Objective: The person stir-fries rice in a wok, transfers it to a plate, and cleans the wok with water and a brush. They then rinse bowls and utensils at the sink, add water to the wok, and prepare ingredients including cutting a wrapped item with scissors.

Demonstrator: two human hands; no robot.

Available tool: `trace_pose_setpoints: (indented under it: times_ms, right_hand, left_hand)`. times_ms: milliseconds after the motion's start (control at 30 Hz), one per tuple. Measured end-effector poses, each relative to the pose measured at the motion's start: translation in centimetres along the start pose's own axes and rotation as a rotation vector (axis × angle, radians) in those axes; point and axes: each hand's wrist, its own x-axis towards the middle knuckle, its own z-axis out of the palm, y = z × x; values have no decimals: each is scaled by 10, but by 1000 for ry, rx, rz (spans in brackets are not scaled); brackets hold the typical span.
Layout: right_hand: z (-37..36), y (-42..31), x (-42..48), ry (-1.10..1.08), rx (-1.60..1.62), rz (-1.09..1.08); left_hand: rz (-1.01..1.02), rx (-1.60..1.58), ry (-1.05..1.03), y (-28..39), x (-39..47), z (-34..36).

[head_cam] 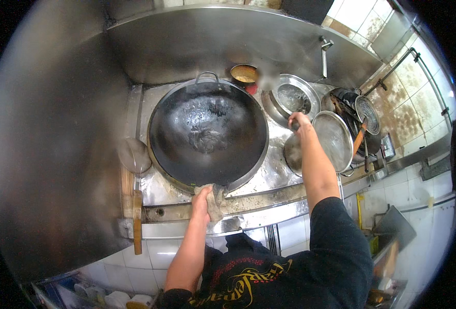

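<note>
A large black wok (208, 154) sits on the steel stove, its inside wet and shiny with a swirl mark at the bottom. My left hand (202, 202) grips a grubby folded cloth (214, 202) against the wok's near rim; any handle under the cloth is hidden. Farther right, my right hand (302, 120) is closed around a dark handle (295, 125) over the near edge of a steel basin (313, 90). Clear liquid (292, 96) fills the basin. What the handle belongs to cannot be made out.
Left of the wok rests a wooden-handled strainer (135, 158). A pot of yellowish contents (245, 73) stands behind, near a wall tap (324, 58). Beside my right forearm is a round mesh sieve (333, 141), with dark pots and another strainer (367, 112) beyond. A steel splashback (220, 42) encloses the stove.
</note>
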Motion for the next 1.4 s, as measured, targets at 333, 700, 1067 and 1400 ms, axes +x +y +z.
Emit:
trace_pose_setpoints:
  times_ms: [333, 700, 1067, 1400]
  right_hand:
    - [2, -60, -115, -313, 585, 42]
    - [23, -53, -119, 32, -369, -345]
    - [30, -35, -127, -41, -183, -347]
    - [-59, 12, 54, 133, -219, -131]
  left_hand:
    - [-5, 10, -38, 3, -1, 1]
    - [-25, -51, -111, 6, -6, 6]
    - [-20, 32, -97, -1, 2, 1]
    - [-69, 80, -65, -23, 24, 7]
